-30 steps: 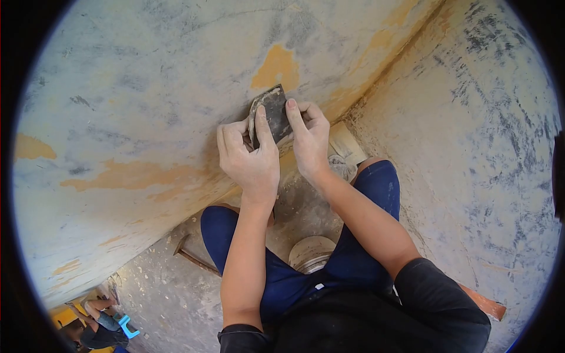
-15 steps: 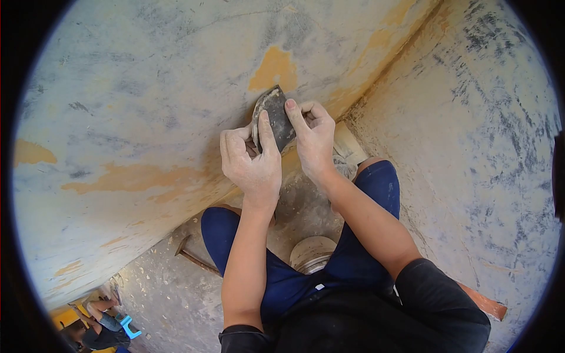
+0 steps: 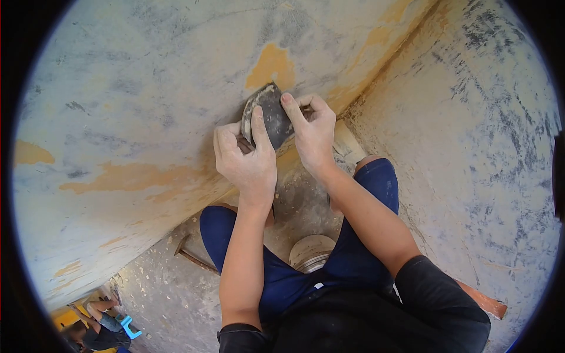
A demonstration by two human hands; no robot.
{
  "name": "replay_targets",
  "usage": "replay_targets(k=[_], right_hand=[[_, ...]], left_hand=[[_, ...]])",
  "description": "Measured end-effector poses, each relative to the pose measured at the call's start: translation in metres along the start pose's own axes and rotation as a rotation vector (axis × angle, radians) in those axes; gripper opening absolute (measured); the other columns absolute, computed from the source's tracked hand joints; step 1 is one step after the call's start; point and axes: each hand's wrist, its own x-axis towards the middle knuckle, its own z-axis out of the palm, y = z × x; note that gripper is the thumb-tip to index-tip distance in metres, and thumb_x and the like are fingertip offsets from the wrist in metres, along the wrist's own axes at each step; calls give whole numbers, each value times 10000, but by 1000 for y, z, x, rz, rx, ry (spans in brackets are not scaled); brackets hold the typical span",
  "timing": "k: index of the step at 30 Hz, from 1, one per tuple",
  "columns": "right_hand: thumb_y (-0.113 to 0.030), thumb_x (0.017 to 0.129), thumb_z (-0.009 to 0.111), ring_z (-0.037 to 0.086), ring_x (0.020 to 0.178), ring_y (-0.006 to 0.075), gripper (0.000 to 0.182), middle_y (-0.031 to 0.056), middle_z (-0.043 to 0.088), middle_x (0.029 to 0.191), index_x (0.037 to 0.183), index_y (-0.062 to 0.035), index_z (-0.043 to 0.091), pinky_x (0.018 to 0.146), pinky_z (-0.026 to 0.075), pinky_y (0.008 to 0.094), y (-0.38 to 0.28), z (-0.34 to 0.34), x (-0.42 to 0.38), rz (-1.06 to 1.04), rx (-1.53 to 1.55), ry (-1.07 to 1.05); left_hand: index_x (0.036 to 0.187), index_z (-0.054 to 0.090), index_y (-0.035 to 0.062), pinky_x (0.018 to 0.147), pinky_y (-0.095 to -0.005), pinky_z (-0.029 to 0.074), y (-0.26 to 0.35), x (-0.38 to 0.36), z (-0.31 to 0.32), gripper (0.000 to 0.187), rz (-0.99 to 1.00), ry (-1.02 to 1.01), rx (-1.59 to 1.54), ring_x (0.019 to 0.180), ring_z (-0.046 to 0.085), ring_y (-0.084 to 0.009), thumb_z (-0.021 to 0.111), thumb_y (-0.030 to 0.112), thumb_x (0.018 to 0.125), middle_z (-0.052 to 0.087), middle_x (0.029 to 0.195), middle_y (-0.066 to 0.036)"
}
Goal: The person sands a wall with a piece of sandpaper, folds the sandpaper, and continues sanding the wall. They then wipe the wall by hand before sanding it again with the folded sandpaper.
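Note:
A dark, dust-specked piece of sandpaper [image 3: 275, 119] is held up between my two hands, close to the patchy wall. My left hand [image 3: 246, 167] grips its left side, thumb laid over the front and the other fingers behind. At the upper right edge, my right hand [image 3: 315, 132] pinches it between thumb and fingers. The left edge of the piece is curled and coated with pale dust. Whitish powder covers both hands.
Orange patches [image 3: 271, 66] show on the wall ahead, which meets a second wall [image 3: 471, 147] at a corner. Between my legs is a round pale bucket [image 3: 310, 250]. A hammer-like tool [image 3: 194, 255] lies on the floor. Another person [image 3: 105, 330] is at lower left.
Both hands have shifted slightly left with the sandpaper. Its dark face now shows wider, turned more toward me.

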Motion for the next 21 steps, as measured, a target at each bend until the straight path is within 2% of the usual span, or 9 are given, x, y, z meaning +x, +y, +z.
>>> replay_targets(k=[6,11,13,14,16,17,19,21], right_hand=[[-267,955,837,420,650,37,343,-55,546,701,777,-29,665,589,353,249,3,2,-4,-27,40,-40],[-247,954,838,421,650,39,331,-58,545,701,782,-25,662,591,359,247,-11,1,-2,-47,-46,-25],[-241,955,836,421,649,38,327,-57,545,697,783,-25,661,588,358,246,-3,-1,-6,-15,16,-24],[-236,957,833,420,647,38,323,-57,544,693,783,-26,660,586,357,246,1,-2,-7,23,73,-22],[-235,957,833,422,648,35,323,-57,546,691,784,-25,659,584,357,245,-9,5,2,-23,44,-17],[-235,958,833,423,649,33,323,-58,547,689,784,-25,659,583,357,244,-11,5,3,-65,12,-7],[-236,958,835,425,650,32,325,-59,550,691,784,-25,658,582,357,244,-8,1,0,-51,1,-11],[-237,957,836,428,652,31,326,-60,553,693,785,-26,658,582,358,244,-7,0,0,-52,-1,-20]], left_hand=[[799,590,24,635,-321,458,-6,-5,-5,348,51,59,-2,679,515,-140,843,211,948,605,775,-43],[790,585,25,644,-326,463,-2,-2,-4,354,65,81,-18,678,521,-151,846,205,946,601,762,-44],[792,586,26,650,-323,462,-3,-7,-6,350,-73,-27,7,681,521,-152,848,201,943,605,769,-48],[792,586,26,650,-323,462,-4,-4,-4,350,-70,-25,7,681,521,-152,848,201,943,605,769,-48],[787,582,25,651,-314,458,-5,2,0,357,140,56,39,685,517,-141,853,201,938,598,765,-45],[787,582,25,651,-314,458,-4,3,1,357,135,51,40,685,517,-141,853,201,938,598,765,-45],[779,574,22,652,-315,459,2,6,1,373,4,51,-32,687,514,-139,859,207,933,590,756,-43],[777,575,22,648,-314,456,-1,-1,-1,375,1,34,-22,684,509,-138,860,210,932,586,750,-40]])
